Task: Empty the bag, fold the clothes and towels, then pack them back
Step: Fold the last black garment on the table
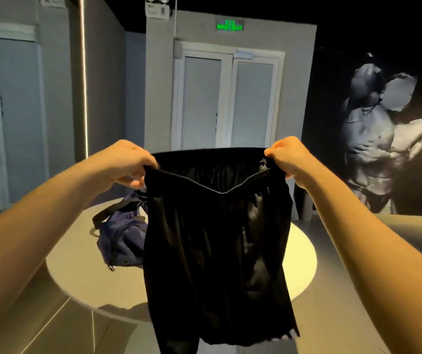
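Pinching w/ both hands: left hand (125,162) has its fingers curled on the left end of the waistband of the black shorts (217,251), arm stretched fwd. Below & just behind that hand a navy bag (120,238) lies on a round pale table (77,251), black strap looped up, its right part hidden by the cloth. Shorts hang in mid-air at centre, over the table, waistband stretched btwn the hands w/ its near edge sagging open, legs dangling down. Behind them is a white double door (227,103) w/ a green lit sign (229,25) above. Right hand (289,159) grips the waistband's right end, fingers closed on the fabric. Far right, a wall picture (383,139) of muscular figures.
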Demonstrator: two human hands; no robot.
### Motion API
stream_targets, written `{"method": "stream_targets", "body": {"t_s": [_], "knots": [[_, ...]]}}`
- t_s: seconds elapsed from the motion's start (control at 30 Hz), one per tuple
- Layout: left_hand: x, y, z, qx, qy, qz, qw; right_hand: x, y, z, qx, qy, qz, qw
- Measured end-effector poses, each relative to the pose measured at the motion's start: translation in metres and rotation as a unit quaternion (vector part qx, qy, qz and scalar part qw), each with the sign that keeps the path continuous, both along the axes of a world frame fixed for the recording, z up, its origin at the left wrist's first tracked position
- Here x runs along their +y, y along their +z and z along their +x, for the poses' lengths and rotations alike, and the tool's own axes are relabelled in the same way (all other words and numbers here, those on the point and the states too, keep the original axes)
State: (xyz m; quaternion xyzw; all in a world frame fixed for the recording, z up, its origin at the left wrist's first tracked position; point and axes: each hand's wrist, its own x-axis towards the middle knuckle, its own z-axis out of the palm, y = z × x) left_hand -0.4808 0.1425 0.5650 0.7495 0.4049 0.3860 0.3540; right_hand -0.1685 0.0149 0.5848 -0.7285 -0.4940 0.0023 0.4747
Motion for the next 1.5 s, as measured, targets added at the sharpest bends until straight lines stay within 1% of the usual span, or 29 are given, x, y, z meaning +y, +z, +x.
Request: {"method": "stream_targets", "body": {"t_s": [0.07, 0.13, 0.2, 0.23, 0.3, 0.4, 0.47, 0.53, 0.57, 0.63, 0.67, 0.73, 0.8, 0.87, 0.93, 1.0, 1.07, 1.13, 1.2, 1.3, 1.37, 1.43, 1.5], "knots": [[0.003, 0.018, 0.001, -0.087, -0.010, 0.000, 0.996, -0.001, 0.009, -0.002, 0.034, 0.056, 0.001, 0.998], [0.011, 0.034, 0.000, -0.145, -0.011, -0.006, 0.989, -0.007, 0.019, -0.006, 0.084, 0.160, 0.005, 0.984], [0.021, 0.046, -0.004, -0.166, -0.002, -0.035, 0.985, -0.011, 0.029, -0.009, 0.127, 0.265, 0.002, 0.956], [0.026, 0.050, -0.006, -0.163, 0.002, -0.055, 0.985, -0.011, 0.032, -0.010, 0.137, 0.295, -0.004, 0.946], [0.033, 0.053, -0.009, -0.152, 0.012, -0.086, 0.985, -0.008, 0.036, -0.012, 0.121, 0.310, -0.026, 0.943], [0.044, 0.052, -0.010, -0.154, 0.028, -0.106, 0.982, 0.003, 0.034, -0.016, 0.103, 0.285, -0.055, 0.951], [0.050, 0.048, -0.008, -0.159, 0.039, -0.118, 0.979, 0.011, 0.028, -0.017, 0.122, 0.281, -0.053, 0.951], [0.056, 0.042, -0.007, -0.175, 0.053, -0.126, 0.975, 0.018, 0.020, -0.015, 0.146, 0.306, -0.063, 0.939], [0.062, 0.039, -0.006, -0.188, 0.062, -0.125, 0.972, 0.021, 0.015, -0.014, 0.143, 0.323, -0.076, 0.932], [0.076, 0.032, -0.008, -0.205, 0.082, -0.121, 0.968, 0.024, 0.006, -0.013, 0.107, 0.350, -0.105, 0.925], [0.084, 0.027, -0.009, -0.200, 0.092, -0.121, 0.968, 0.024, 0.002, -0.014, 0.084, 0.357, -0.120, 0.922], [0.094, 0.018, -0.009, -0.171, 0.089, -0.131, 0.972, 0.027, -0.003, -0.015, 0.028, 0.340, -0.137, 0.930], [0.092, 0.010, -0.009, -0.119, 0.047, -0.137, 0.982, 0.034, -0.005, -0.008, -0.032, 0.277, -0.119, 0.953], [0.091, 0.004, -0.009, -0.072, -0.014, -0.112, 0.991, 0.047, -0.007, 0.009, -0.076, 0.201, -0.091, 0.972], [0.089, -0.003, -0.011, -0.043, -0.111, -0.082, 0.990, 0.059, -0.013, 0.028, -0.067, 0.145, -0.068, 0.985], [0.083, -0.008, -0.012, -0.006, -0.208, -0.075, 0.975, 0.069, -0.024, 0.041, -0.022, 0.112, -0.046, 0.992], [0.077, -0.010, -0.009, 0.029, -0.258, -0.063, 0.964, 0.080, -0.033, 0.048, -0.002, 0.091, -0.033, 0.995], [0.069, -0.008, -0.003, 0.049, -0.273, -0.038, 0.960, 0.090, -0.039, 0.051, -0.002, 0.080, -0.028, 0.996], [0.064, -0.005, 0.001, 0.046, -0.283, -0.025, 0.958, 0.096, -0.040, 0.053, 0.002, 0.075, -0.028, 0.997], [0.064, 0.000, 0.002, 0.021, -0.290, -0.038, 0.956, 0.100, -0.040, 0.058, 0.017, 0.070, -0.030, 0.997], [0.065, 0.000, 0.004, 0.024, -0.298, -0.042, 0.953, 0.102, -0.040, 0.061, 0.023, 0.072, -0.031, 0.997], [0.068, -0.003, 0.007, 0.044, -0.264, -0.019, 0.963, 0.103, -0.038, 0.060, 0.035, 0.072, -0.028, 0.996], [0.073, -0.006, 0.010, 0.049, -0.197, 0.015, 0.979, 0.104, -0.035, 0.060, 0.053, 0.080, -0.016, 0.995]]}}
